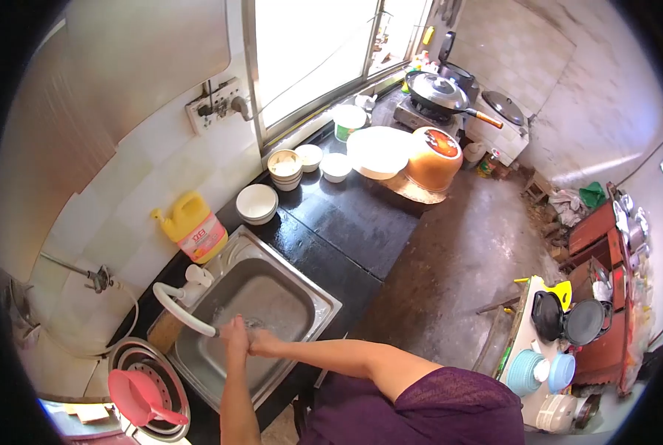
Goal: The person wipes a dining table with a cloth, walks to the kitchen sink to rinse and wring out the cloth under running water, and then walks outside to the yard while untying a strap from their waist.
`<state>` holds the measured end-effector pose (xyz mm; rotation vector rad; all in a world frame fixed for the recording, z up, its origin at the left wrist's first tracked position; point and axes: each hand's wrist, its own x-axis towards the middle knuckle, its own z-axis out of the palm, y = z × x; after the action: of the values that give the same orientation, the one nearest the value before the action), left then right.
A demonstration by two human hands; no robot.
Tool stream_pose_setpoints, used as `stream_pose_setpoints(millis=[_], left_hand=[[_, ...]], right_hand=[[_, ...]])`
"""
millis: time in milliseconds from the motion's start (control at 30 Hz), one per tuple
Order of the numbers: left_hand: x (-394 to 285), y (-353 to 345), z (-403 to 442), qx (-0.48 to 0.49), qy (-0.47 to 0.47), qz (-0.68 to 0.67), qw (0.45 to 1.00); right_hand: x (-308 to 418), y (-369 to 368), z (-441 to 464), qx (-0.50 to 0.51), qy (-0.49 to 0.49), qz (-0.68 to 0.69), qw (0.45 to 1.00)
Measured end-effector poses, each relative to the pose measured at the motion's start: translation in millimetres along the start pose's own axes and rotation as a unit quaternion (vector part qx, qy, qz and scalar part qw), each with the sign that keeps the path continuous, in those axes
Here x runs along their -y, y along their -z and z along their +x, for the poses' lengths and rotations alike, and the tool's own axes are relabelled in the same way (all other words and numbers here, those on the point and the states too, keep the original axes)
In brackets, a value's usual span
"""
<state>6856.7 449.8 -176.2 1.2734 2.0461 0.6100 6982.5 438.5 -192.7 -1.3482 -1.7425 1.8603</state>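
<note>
Over the stainless steel sink [320, 305], my left hand [235, 337] is right at the end of the white faucet spout [190, 319]. Close against it, or touching it, is my right hand [263, 343], its arm reaching in from the right. The fingers of both hands are too small and overlapped to make out, and so is anything between them. Some water seems to show in the basin just behind the hands. A brown board or sponge-like piece [166, 331] lies along the sink's left rim.
A yellow detergent jug [198, 231] stands behind the sink, near white bowls [257, 204]. Further along the black counter are an orange pot [433, 165] and a pan [436, 93] on a stove. A pink dipper [133, 397] rests on nested basins at lower left.
</note>
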Motion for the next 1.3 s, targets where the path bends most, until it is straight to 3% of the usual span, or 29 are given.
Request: stream_pose_setpoints(millis=[33,67,100,133,167,200,233,300,367,467,567,600,633,700,733,767,867,900,967,1000,1033,1067,1133,1167,1233,1267,1300], left_hand=[[6.6,-9.9,2.2,-0.033,0.003,-0.034,0.999],[17.2,-11.9,-2.7,-0.071,0.012,-0.068,0.995],[-0.4,-7.8,-16.8,-0.08,0.081,-0.199,0.973],[-16.2,-2.2,-25.7,-0.1,0.15,-0.327,0.928],[5.4,-0.1,-29.6,0.016,0.131,-0.562,0.816],[-0.3,4.7,-35.8,0.033,0.186,-0.636,0.748],[18.3,-4.6,-34.8,0.075,0.179,-0.667,0.719],[-10.9,-7.9,-59.1,0.004,0.145,-0.679,0.72],[0.7,-20.6,-60.4,-0.008,0.089,-0.661,0.745],[-1.9,-20.6,-59.7,-0.048,0.166,-0.711,0.682],[11.6,-16.9,-57.8,-0.086,0.055,-0.776,0.622],[16.2,-17.4,-57.4,-0.091,0.028,-0.79,0.605],[18.3,-17.5,-57.5,-0.084,0.061,-0.786,0.61],[19.2,-16.5,-56.0,-0.066,0.124,-0.772,0.619],[19.3,-16.2,-55.5,-0.056,0.157,-0.763,0.624],[14.2,-11.7,-54.9,-0.069,0.177,-0.718,0.67],[6.0,-6.8,-52.6,-0.125,0.197,-0.552,0.801],[0.1,-0.2,-57.6,-0.123,0.188,-0.562,0.796],[-12.8,15.9,-67.9,-0.13,0.166,-0.581,0.786],[-13.2,18.1,-65.9,-0.148,0.15,-0.577,0.789],[-12.3,16.0,-64.6,-0.164,0.137,-0.573,0.791],[-9.8,10.5,-66.9,-0.177,0.128,-0.566,0.795],[-2.2,-9.7,-70.6,-0.142,0.07,-0.406,0.9],[4.0,-15.5,-69.4,-0.119,0.04,-0.319,0.939],[13.6,9.9,-75.8,-0.071,0.024,-0.377,0.923],[18.7,21.7,-80.9,-0.042,0.014,-0.406,0.913],[28.7,24.8,-86.3,-0.048,0.071,-0.537,0.839]], right_hand=[[-23.9,-13.9,17.8,-0.083,0.063,-0.122,0.987],[-23.9,-14.1,18.0,-0.087,0.044,-0.142,0.985],[-9.8,-8.3,9.4,-0.078,0.026,-0.163,0.983],[1.1,-6.6,-2.8,-0.095,0.022,-0.16,0.982],[26.1,0.1,-21.3,-0.105,0.018,-0.156,0.982],[22.9,1.5,-18.4,-0.102,0.02,-0.13,0.986],[43.1,2.4,-30.6,-0.124,-0.02,-0.118,0.985],[46.5,-1.5,-27.0,-0.16,-0.013,-0.144,0.976],[43.6,-8.8,-25.0,-0.204,0.047,-0.242,0.947],[37.4,-8.8,-24.2,-0.215,0.298,-0.253,0.895],[28.3,5.0,-6.5,0.036,0.326,-0.203,0.922],[58.4,19.5,-12.0,0.082,0.24,-0.255,0.933],[92.2,35.0,-15.7,0.128,0.151,-0.305,0.932],[93.3,50.4,5.0,-0.084,0.392,-0.316,0.86],[112.8,53.5,9.6,-0.142,0.4,-0.355,0.833],[130.9,56.1,11.7,-0.198,0.408,-0.393,0.8],[107.0,59.8,40.3,-0.165,0.377,-0.477,0.777],[74.7,57.8,47.1,-0.151,0.366,-0.483,0.781],[54.1,48.1,15.3,-0.055,0.218,-0.323,0.919],[5.2,39.2,19.7,-0.073,0.256,-0.266,0.926],[2.5,24.4,6.7,-0.012,0.114,0.014,0.993],[17.1,17.2,-11.2,0.042,0.044,0.134,0.989],[58.9,10.7,-49.6,0.139,-0.107,0.36,0.916],[47.8,8.7,-44.1,0.164,-0.124,0.366,0.908],[27.6,10.7,-27.7,0.204,-0.156,0.378,0.889],[22.5,11.3,-24.9,0.223,-0.187,0.466,0.835],[26.0,10.2,-29.0,0.237,-0.215,0.55,0.771]])
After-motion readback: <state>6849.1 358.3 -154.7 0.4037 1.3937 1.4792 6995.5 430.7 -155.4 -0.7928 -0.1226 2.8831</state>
